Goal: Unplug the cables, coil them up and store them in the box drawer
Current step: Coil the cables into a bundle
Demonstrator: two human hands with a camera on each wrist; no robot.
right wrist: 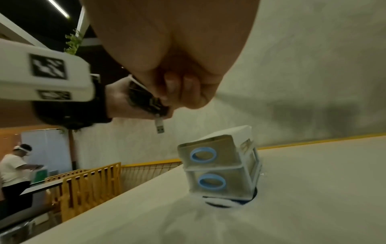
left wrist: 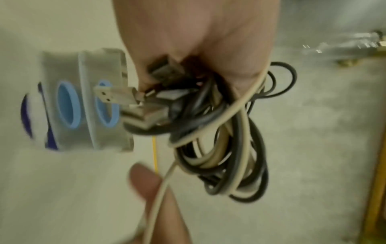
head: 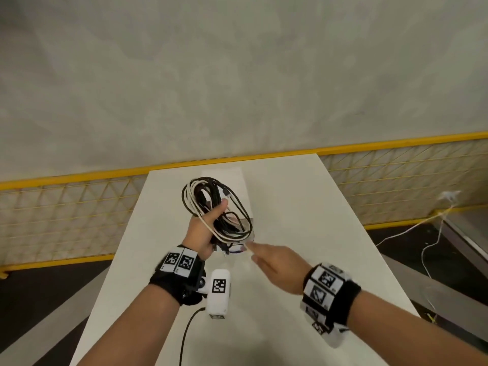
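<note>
My left hand (head: 208, 223) grips a coil of black and white cables (head: 219, 207) above the table; the coil (left wrist: 225, 148) hangs from the closed fist. Several USB plugs (left wrist: 117, 97) stick out of the fist, and one white plug (right wrist: 159, 126) dangles below it. My right hand (head: 254, 250) sits just right of the coil, fingers curled, pinching a loose white strand (left wrist: 160, 189) that runs off the coil. A small translucent box (right wrist: 219, 166) with two drawers, both shut, with blue ring handles (left wrist: 69, 105), stands on the table under the hands. The coil mostly hides the box (head: 250, 228) in the head view.
The white table (head: 303, 220) runs away from me to a yellow mesh fence (head: 396, 186) and a grey wall. A thin white cord (head: 412, 228) trails over the floor at right. A person (right wrist: 14, 170) stands far off at left.
</note>
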